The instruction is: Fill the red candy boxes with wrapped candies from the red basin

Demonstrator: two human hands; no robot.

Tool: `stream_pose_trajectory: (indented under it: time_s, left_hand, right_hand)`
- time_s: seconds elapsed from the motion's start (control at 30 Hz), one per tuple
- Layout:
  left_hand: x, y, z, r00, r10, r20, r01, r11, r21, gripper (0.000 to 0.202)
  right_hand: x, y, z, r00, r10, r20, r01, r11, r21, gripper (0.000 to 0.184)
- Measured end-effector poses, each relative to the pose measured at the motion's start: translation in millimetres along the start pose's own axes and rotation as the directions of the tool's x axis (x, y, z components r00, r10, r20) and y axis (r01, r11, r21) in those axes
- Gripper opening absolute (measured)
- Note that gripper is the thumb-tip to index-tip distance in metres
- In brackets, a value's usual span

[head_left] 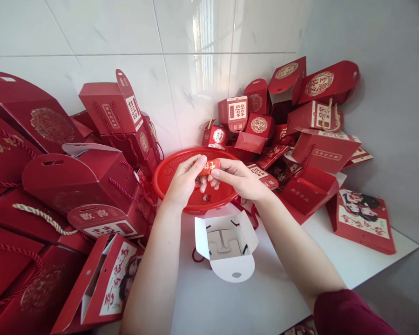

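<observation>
Between the fingertips of both hands is a small red-wrapped candy [211, 166] with gold print. My left hand [186, 179] pinches its left end, thumb on top. At its right end, my right hand [239, 177] grips it with thumb and fingers. Both hands are over a red plastic basket [164, 186], whose middle they partly cover; a few small pieces lie at its bottom. Just in front of the basket stands a gift box [226, 246], its white inside facing up and its flaps spread. A dark red cord handle [196, 255] shows at its left side.
Red gift boxes with cord handles [78, 181] are stacked on the left. More red boxes [314, 149] lie heaped on the right, several with flaps raised. One box with a printed couple [365, 221] lies near the white table's [282, 288] right edge. A tiled wall [125, 28] rises behind.
</observation>
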State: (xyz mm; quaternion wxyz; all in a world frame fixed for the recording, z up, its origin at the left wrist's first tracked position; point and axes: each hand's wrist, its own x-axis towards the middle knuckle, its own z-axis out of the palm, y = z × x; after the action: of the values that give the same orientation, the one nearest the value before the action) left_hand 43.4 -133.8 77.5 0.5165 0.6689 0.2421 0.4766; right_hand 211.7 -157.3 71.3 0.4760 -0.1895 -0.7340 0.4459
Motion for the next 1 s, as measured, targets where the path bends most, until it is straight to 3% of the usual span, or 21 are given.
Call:
stream_pose_trajectory:
  time_s: [0.1, 0.3, 0.47, 0.67, 0.8, 0.9, 1.0]
  left_hand:
    - [-0.4, -2.1, 1.4, 0.999, 0.037, -0.017, -0.036, 0.999, 0.041, 0.037]
    - [-6.1, 3.3, 1.0, 0.995, 0.103, -0.014, -0.09, 0.916, 0.392, 0.041]
    - [-8.5, 4.3, 3.9, 0.997, 0.056, 0.062, -0.074, 0.936, 0.343, 0.039]
    - [-7.9, 2.9, 2.6, 0.998, 0.035, 0.059, -0.054, 0.93, 0.365, 0.038]
    - [-7.4, 6.3, -1.5, 0.997, 0.011, 0.082, -0.038, 0.941, 0.336, 0.04]
    - [-6.6, 7.8, -6.1, 0.996, -0.017, 0.088, -0.018, 0.924, 0.383, 0.039]
    - [-5.4, 8.8, -11.9, 0.997, -0.022, 0.075, -0.016, 0.882, 0.471, 0.038]
  right_hand:
    - [-0.4, 2.5, -1.9, 0.999, 0.023, -0.041, -0.024, 1.0, -0.013, 0.024]
    - [1.2, 10.9, -0.6, 0.976, 0.069, -0.207, -0.087, 0.993, -0.076, 0.036]
    - [1.4, 13.4, 1.7, 0.974, 0.07, -0.216, -0.085, 0.994, -0.063, 0.031]
    - [3.5, 15.6, 1.9, 0.974, 0.071, -0.215, -0.092, 0.992, -0.09, 0.031]
    - [4.0, 11.6, -1.8, 0.988, 0.05, -0.149, -0.066, 0.992, -0.106, 0.032]
    - [1.1, 4.5, -7.2, 0.992, 0.034, -0.123, -0.063, 0.968, -0.243, 0.035]
    - [-2.6, -2.4, -12.7, 0.99, 0.03, -0.138, -0.09, 0.888, -0.451, 0.037]
